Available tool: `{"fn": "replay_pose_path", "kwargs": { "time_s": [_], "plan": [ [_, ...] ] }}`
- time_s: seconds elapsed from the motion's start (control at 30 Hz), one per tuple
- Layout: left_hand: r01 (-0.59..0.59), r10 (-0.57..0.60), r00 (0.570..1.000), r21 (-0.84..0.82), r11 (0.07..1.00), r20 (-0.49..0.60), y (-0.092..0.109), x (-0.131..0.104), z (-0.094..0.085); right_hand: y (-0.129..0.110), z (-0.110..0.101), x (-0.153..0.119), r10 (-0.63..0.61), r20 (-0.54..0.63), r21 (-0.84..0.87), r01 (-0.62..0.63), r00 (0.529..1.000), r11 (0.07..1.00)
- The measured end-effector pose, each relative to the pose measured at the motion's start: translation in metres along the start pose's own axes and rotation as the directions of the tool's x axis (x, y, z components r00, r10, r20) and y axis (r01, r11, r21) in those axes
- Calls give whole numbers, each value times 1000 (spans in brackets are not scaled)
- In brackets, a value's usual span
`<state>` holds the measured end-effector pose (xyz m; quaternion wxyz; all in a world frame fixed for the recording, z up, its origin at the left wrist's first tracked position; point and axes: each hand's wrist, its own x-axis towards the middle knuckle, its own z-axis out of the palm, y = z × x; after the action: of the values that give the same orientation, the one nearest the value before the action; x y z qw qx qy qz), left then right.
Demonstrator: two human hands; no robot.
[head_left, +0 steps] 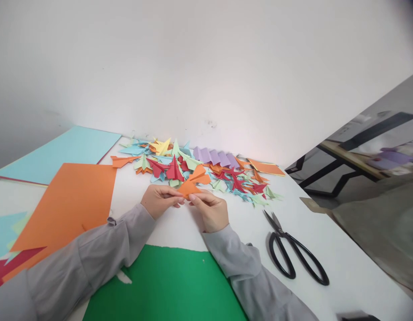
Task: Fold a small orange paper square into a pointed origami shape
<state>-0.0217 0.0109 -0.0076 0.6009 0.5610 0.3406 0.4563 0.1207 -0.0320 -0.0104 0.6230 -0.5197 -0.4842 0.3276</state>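
Between my two hands is an orange folded paper plane [192, 182], raised above the white table. My left hand [162, 199] pinches its left edge, thumb and fingers pressed together. On the other side my right hand [211, 209] grips the lower right part, with the thumb on top. Just behind the plane lies a heap of small folded paper shapes [173, 170] in red, green, blue, yellow and orange. Below my hands a green sheet [166, 285] covers the near part of the table.
Open black-handled scissors [287, 249] lie on the right. A large orange sheet [72, 200] and light blue sheets [66, 154] lie on the left. A purple pleated paper strip [215, 157] and small orange sheets [266, 167] lie near the wall [206, 80].
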Motion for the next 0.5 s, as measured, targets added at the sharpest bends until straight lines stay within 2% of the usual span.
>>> {"fn": "replay_pose_path", "kwargs": {
  "time_s": [0.23, 0.5],
  "plan": [
    [-12, 13, 1000, 34, 999, -26, 0, 0, 1, 6, 0, 1, 159, -46, 102, -154, 986, 983],
    [77, -75, 995, 44, 996, -64, 8, -3, 4, 3, 3, -1, 179, -46, 132, -172, 983, 976]
  ]
}}
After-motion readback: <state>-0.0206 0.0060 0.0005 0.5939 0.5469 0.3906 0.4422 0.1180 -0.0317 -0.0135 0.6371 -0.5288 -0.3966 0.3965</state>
